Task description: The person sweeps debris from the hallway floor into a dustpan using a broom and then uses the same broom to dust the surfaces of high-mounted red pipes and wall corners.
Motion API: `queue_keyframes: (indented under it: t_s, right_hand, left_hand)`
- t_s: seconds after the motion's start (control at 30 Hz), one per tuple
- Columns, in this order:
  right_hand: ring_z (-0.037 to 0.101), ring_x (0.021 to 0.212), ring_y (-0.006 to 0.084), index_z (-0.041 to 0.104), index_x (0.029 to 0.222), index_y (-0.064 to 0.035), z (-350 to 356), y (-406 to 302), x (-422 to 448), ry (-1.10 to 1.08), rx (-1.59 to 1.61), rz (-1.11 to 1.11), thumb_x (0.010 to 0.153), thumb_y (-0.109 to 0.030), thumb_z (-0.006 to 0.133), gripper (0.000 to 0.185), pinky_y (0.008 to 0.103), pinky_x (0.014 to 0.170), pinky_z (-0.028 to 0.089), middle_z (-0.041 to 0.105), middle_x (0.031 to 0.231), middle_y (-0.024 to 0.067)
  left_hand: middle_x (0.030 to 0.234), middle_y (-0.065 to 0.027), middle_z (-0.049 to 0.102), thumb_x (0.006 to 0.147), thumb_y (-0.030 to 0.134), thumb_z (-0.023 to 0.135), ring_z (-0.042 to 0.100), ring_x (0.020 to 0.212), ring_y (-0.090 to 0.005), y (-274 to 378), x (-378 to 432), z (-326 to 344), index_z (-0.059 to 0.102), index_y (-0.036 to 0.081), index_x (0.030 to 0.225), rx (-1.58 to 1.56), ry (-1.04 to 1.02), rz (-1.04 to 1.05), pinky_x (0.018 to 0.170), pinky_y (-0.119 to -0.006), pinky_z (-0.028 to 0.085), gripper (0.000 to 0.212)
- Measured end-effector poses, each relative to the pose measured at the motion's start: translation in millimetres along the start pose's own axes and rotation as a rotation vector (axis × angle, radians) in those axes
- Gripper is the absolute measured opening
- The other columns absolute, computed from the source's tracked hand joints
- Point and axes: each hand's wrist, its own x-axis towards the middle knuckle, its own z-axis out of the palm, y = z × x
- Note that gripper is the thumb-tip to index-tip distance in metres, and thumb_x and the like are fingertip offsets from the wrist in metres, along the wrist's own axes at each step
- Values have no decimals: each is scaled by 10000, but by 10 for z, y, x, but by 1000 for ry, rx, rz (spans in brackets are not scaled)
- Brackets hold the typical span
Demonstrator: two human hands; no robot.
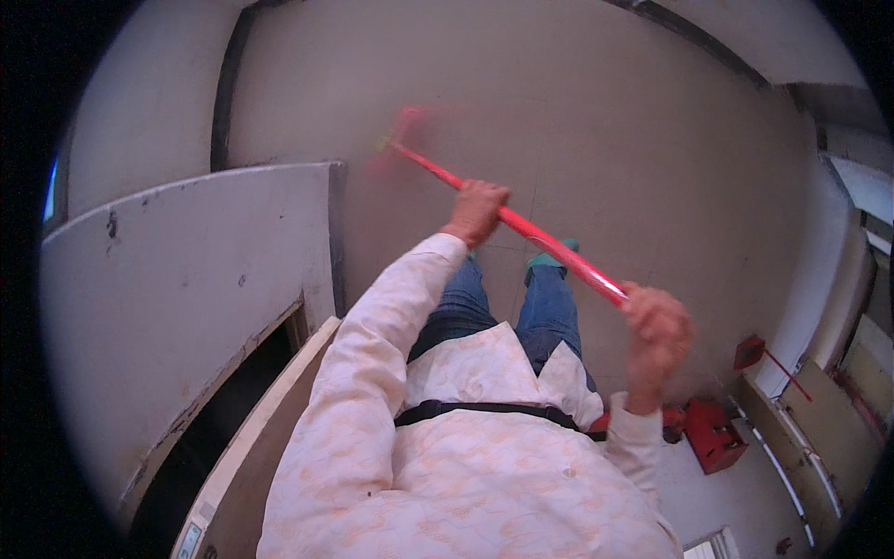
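Note:
A long red pole slants across the view in front of my body. It ends in a blurred red head with a yellow-green part, down by the tiled floor; a broom or a mop, I cannot tell which. My left hand wraps around the pole partway along, knuckles up. Around its near end closes my right hand, slightly blurred and lower right. The fingers of the right hand cover the tip of the pole. Below the pole my feet show in green footwear.
A stained low wall with a dark opening stands at left, beside a wooden door panel. On the right lie a red box and a small red flat-headed tool with a thin handle. Dark skirting edges the far floor.

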Motion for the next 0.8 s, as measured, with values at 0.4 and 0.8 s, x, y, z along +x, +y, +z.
queue_keyframes:
  t_s: [0.4,0.8]
  right_hand:
    - [463,562,191,445,682,-38,-1799,-1290,-102,254,-528,-69,896,-186,464,261,385,612,438,495,650,86]
    - [414,422,197,397,527,-68,-2260,-1462,-383,266,-334,-88,660,-77,507,173,351,487,410,431,485,69]
  left_hand:
    - [715,-119,582,657,133,653,591,754,-326,2661,1123,1315,572,76,695,-296,5,377,650,-445,469,106]
    - [769,-87,561,658,166,670,559,816,-290,2702,538,935,520,103,757,-226,-222,343,730,-421,399,191]
